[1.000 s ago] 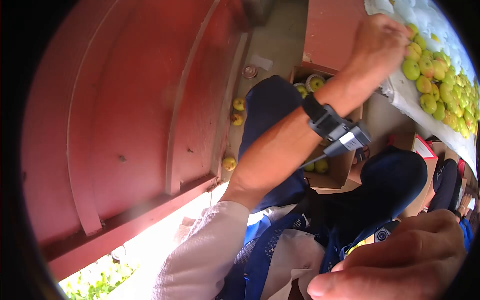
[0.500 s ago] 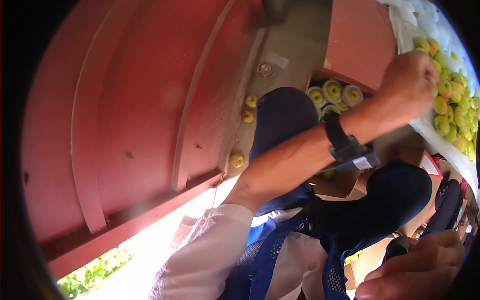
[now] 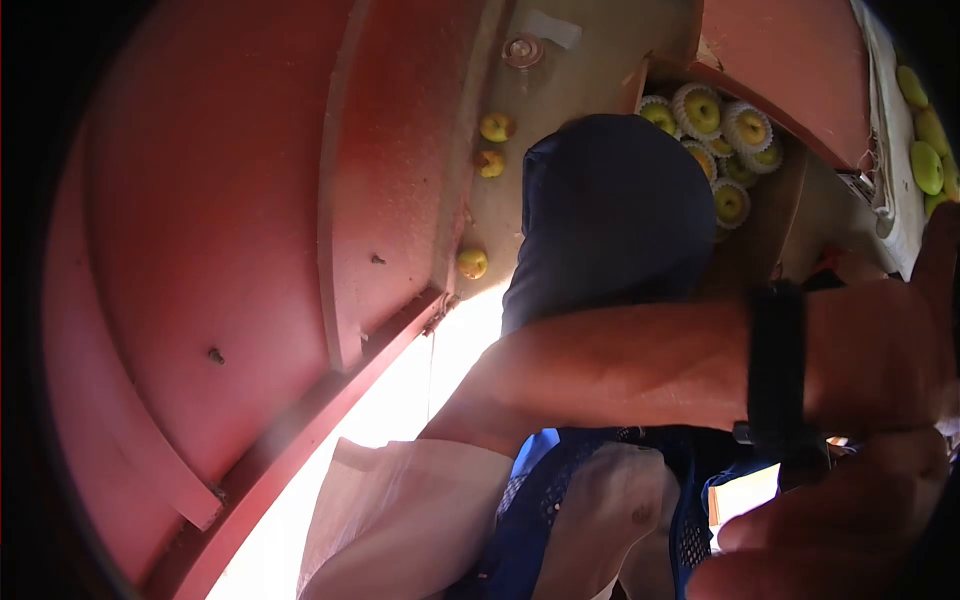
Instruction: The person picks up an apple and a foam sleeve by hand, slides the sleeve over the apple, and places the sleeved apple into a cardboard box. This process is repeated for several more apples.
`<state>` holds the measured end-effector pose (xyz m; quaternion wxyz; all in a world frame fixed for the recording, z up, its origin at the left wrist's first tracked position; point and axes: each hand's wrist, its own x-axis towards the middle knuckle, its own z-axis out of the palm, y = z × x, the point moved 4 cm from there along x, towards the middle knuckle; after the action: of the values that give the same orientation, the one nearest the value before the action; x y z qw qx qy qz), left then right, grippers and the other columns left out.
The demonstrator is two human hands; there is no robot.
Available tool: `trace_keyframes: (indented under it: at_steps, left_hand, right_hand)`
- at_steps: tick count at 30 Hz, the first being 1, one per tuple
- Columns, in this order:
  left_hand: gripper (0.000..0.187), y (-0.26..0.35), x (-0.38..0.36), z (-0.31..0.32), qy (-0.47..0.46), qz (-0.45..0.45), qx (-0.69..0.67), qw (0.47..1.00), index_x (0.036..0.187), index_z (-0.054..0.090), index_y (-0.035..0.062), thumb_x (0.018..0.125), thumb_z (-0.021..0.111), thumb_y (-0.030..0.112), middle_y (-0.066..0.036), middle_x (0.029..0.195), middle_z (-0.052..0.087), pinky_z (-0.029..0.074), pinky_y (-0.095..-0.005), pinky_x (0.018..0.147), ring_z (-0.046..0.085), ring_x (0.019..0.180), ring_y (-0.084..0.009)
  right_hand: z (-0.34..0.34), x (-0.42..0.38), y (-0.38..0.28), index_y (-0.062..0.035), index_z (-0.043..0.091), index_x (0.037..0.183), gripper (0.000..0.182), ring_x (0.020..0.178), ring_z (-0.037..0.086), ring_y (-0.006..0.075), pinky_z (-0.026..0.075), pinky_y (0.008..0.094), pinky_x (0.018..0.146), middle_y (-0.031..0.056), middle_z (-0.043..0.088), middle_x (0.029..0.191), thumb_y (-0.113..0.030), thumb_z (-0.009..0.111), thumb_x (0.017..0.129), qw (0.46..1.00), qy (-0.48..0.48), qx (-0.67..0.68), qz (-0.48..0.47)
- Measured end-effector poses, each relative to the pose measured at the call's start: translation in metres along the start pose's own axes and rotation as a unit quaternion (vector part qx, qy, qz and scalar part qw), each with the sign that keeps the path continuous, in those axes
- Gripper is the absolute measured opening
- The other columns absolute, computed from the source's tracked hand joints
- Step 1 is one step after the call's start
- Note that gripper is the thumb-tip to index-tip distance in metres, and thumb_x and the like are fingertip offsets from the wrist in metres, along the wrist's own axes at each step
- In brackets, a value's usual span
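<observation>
My left arm reaches across to the right edge, a black band (image 3: 778,365) round its wrist. One finger of my left hand (image 3: 872,345) sticks up near green apples (image 3: 926,168); its other fingers are in shadow or cut off. Just below, close to it, is my right hand (image 3: 850,515), dark and blurred. Its fingertips are hidden, so whether either hand holds anything does not show. Beyond my knee (image 3: 620,215), several apples in white foam nets (image 3: 697,110) sit in a cardboard box (image 3: 765,235).
A large red metal panel (image 3: 220,200) fills the left side. Loose apples (image 3: 495,126) lie on the floor beside it, near a round clear object (image 3: 522,50). At the upper right, a pale cloth (image 3: 890,120) hangs over an edge beside a reddish board (image 3: 790,60).
The view has shifted closer. My left hand, a loose fist over the apple pile before, has come down to the right edge near my right hand. Less of the pile shows.
</observation>
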<state>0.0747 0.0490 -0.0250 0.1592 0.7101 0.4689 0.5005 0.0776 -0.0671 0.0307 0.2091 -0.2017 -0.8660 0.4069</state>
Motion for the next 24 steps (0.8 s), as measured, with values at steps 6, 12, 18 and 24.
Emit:
trace_keyframes:
  at_steps: [6, 12, 18, 24]
  left_hand:
    - [0.014, -0.004, -0.007, 0.005, -0.016, -0.013, -0.005, 1.000, 0.081, 0.067, -0.0021, 0.073, 0.070, 0.009, -0.020, 0.081, 0.068, 0.054, -0.0442, 0.066, 0.069, 0.074, -0.0326]
    - [0.016, -0.003, -0.011, 0.009, -0.025, -0.023, -0.007, 0.999, 0.082, 0.067, -0.0019, 0.072, 0.071, 0.010, -0.020, 0.082, 0.068, 0.054, -0.0440, 0.067, 0.069, 0.076, -0.0321]
    - [0.017, 0.000, -0.016, 0.013, -0.031, -0.027, -0.008, 0.999, 0.083, 0.067, -0.0016, 0.072, 0.072, 0.011, -0.020, 0.084, 0.068, 0.054, -0.0437, 0.067, 0.069, 0.077, -0.0317]
    - [0.019, 0.001, -0.020, 0.021, -0.043, -0.027, -0.013, 0.999, 0.084, 0.067, -0.0014, 0.071, 0.073, 0.012, -0.020, 0.085, 0.068, 0.054, -0.0435, 0.068, 0.069, 0.079, -0.0312]
  right_hand:
    - [0.004, 0.007, 0.012, -0.0074, 0.064, 0.098, 0.022, 0.061, 0.067, 0.0255, 0.053, 0.0337, 0.052, 0.0159, 0.072, 0.087, -0.009, 0.077, 0.081, 1.000, 0.016, 0.006, -0.004]
    - [0.006, 0.008, 0.014, -0.0072, 0.064, 0.097, 0.021, 0.061, 0.066, 0.0253, 0.053, 0.0334, 0.052, 0.0157, 0.072, 0.087, -0.009, 0.077, 0.081, 1.000, 0.027, 0.007, -0.013]
    - [0.010, 0.004, 0.014, -0.0069, 0.064, 0.097, 0.021, 0.061, 0.066, 0.0250, 0.052, 0.0331, 0.053, 0.0156, 0.072, 0.086, -0.009, 0.077, 0.081, 1.000, 0.022, 0.003, -0.011]
    - [0.010, 0.002, 0.019, -0.0067, 0.064, 0.096, 0.020, 0.060, 0.066, 0.0248, 0.052, 0.0328, 0.053, 0.0155, 0.072, 0.085, -0.009, 0.077, 0.080, 1.000, 0.014, 0.002, -0.003]
